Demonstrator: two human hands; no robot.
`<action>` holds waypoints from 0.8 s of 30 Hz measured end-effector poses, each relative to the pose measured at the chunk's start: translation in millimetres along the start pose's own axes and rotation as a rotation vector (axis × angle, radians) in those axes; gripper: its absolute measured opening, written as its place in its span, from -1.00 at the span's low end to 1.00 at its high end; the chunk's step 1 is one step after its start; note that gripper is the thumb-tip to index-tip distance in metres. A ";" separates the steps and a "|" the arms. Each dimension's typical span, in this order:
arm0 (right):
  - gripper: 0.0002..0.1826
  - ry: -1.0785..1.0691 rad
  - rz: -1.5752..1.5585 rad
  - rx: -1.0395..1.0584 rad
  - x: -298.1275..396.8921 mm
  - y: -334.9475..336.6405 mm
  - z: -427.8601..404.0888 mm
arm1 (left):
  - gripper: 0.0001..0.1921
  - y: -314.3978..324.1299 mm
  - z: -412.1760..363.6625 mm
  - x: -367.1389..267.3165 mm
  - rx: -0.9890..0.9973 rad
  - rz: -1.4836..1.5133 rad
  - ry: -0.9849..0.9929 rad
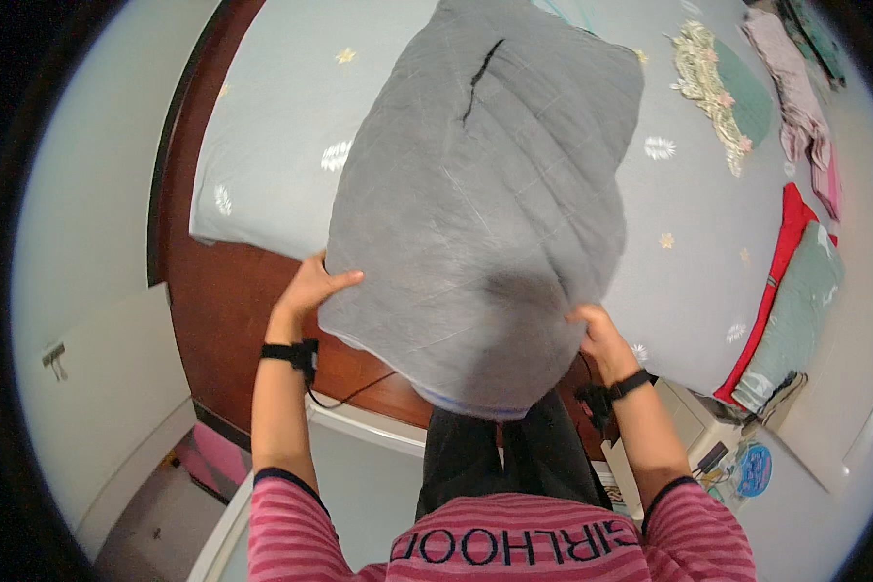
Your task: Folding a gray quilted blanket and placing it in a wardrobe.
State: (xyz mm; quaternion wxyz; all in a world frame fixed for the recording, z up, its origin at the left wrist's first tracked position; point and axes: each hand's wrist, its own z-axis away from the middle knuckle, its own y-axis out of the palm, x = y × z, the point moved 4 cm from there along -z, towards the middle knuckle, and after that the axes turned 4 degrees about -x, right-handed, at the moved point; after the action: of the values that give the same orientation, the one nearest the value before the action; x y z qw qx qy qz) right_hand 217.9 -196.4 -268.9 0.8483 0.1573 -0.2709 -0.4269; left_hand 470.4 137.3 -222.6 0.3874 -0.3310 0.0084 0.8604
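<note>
A large grey padded fabric piece (473,204), perhaps a folded quilt or a pillow, stretches from the bed down toward my lap. It shows creases, faint stitched lines and a thin black streak near its far end. My left hand (313,291) grips its left edge, thumb on top and the other fingers hidden underneath. On the opposite edge my right hand (602,336) holds the cloth, slightly blurred. The near end hangs above my dark trousers (462,455), with a dark shadow across it. Under the far part lies a pale bed sheet (262,138) with leaf and flower prints.
Brown wooden bed frame (211,320) shows at the left. A cream ruffled green cloth (746,94), pink clothing (789,87), a red strip of fabric (764,313) and a green pillow (793,313) lie at the right. A pale cabinet (687,422) stands near my right arm.
</note>
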 end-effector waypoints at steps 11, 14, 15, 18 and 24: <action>-0.18 -0.477 0.553 -0.449 -39.0 -51.1 -34.3 | -0.06 11.9 -30.6 38.1 -0.096 -0.141 -0.014; -0.01 -0.509 0.728 -0.553 -29.6 -65.0 -29.6 | -0.03 26.3 -21.9 44.3 -0.077 -0.023 0.023; 0.06 -0.427 0.823 -0.593 -25.3 -69.1 -31.3 | -0.01 31.1 -19.9 47.9 -0.082 0.063 -0.021; 0.14 -0.108 0.715 -0.494 -19.9 -40.5 -27.7 | 0.00 30.4 -13.2 69.5 -0.286 0.124 0.008; 0.18 0.121 0.376 -0.332 -56.8 -58.1 -41.8 | 0.23 73.1 10.3 114.0 -0.698 0.435 -0.248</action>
State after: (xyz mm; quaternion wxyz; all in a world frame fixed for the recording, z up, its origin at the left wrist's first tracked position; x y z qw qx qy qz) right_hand 177.8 -183.0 -349.9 0.9417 -0.0120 -0.1703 -0.2899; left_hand 360.6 164.3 -298.0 0.0598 -0.3267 -0.2601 0.9067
